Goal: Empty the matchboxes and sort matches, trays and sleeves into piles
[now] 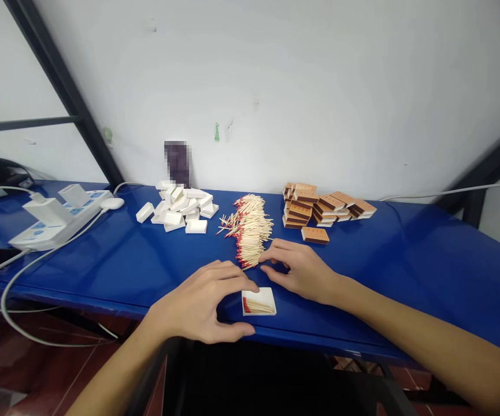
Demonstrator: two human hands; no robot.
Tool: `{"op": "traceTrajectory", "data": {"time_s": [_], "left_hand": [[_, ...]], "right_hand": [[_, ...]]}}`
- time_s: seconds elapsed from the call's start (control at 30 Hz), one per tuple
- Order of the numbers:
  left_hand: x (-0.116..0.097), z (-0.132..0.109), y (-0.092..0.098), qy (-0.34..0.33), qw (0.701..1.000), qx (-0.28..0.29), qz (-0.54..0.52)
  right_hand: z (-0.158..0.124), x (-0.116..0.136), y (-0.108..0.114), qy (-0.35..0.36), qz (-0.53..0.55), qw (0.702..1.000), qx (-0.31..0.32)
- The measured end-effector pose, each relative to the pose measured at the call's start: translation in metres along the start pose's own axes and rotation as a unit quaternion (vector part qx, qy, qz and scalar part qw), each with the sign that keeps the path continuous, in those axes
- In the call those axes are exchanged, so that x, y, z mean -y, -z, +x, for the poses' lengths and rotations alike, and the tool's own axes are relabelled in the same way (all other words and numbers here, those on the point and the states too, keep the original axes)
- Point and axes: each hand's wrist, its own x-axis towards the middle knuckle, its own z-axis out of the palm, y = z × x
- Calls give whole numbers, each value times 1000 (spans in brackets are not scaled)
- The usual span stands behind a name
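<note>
A small white matchbox tray [267, 296] lies near the table's front edge, with several red-tipped matches [256, 306] along its near side. My left hand [208, 297] is beside it on the left, thumb and fingers spread; the index fingertip reaches the tray's far edge, and the thumb is apart from the tray. Beyond the tray is a long heap of loose matches [254, 228], most red heads pointing left. My right hand [299, 270] reaches to the heap's near right end, thumb apart from the fingers, fingertips at the matches. I see nothing held in it.
White empty trays [180, 207] are piled at the back left. Brown matchbox sleeves [306, 212] are stacked at the back right, one lying in front. A power strip [63, 216] with cables sits at the far left. A wall [319, 92] closes the blue table's [406, 248] back.
</note>
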Motion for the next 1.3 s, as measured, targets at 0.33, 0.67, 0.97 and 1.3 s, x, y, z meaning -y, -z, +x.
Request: {"op": "traceTrajectory", "data": {"time_s": [0.33,0.67,0.97,1.3], "left_hand": [[39,52,50,-25,993,-66,90],[77,77,25,-80,978,-121,150],[69,70,19,-57,981,-105,151],[70,65,21,-22,989,-41,142]], "right_hand": [[9,-1,-5,63,-46,997,25],[2,-8,14,39,-16,996,80],[-3,-13,18,2,-14,994,105],[-2,-9,16,-8,-12,994,110]]}}
